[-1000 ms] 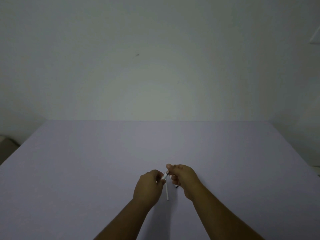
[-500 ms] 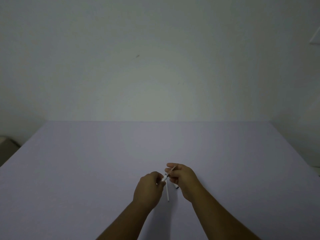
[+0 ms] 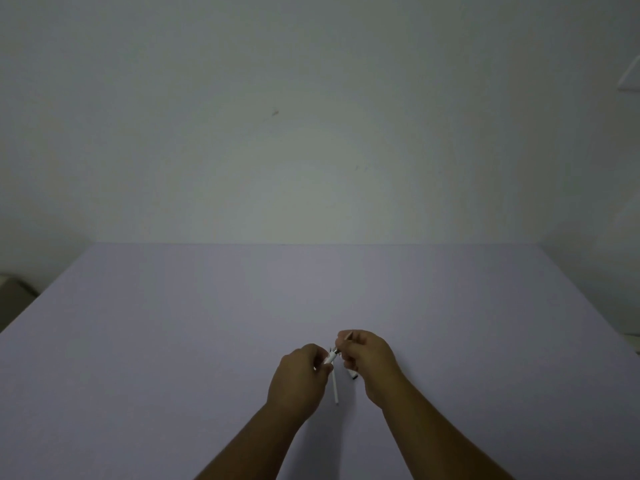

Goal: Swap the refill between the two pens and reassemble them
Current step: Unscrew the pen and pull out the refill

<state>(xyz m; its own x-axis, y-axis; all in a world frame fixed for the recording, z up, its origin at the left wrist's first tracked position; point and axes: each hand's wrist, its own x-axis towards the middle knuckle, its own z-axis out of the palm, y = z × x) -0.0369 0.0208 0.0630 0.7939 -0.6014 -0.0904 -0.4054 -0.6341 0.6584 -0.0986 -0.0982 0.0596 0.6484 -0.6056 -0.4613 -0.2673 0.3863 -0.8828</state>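
Observation:
Both hands meet low over the lilac table (image 3: 207,323). My left hand (image 3: 299,382) is closed around a white pen barrel (image 3: 330,357) that points up and right. My right hand (image 3: 369,358) pinches a thin refill (image 3: 346,339) that runs from the barrel's open end up past its fingertips. A slim white pen part (image 3: 335,388) lies on the table between the wrists. A small piece with a dark end (image 3: 353,375) lies under my right hand, mostly hidden.
A pale wall rises behind the table's far edge. A dark object (image 3: 14,296) sits off the table's left side. The right edge of the table runs diagonally toward a white thing (image 3: 635,341).
My right hand has drawn up and right, so more of the refill shows between the barrel and its fingers. My left hand has stayed put.

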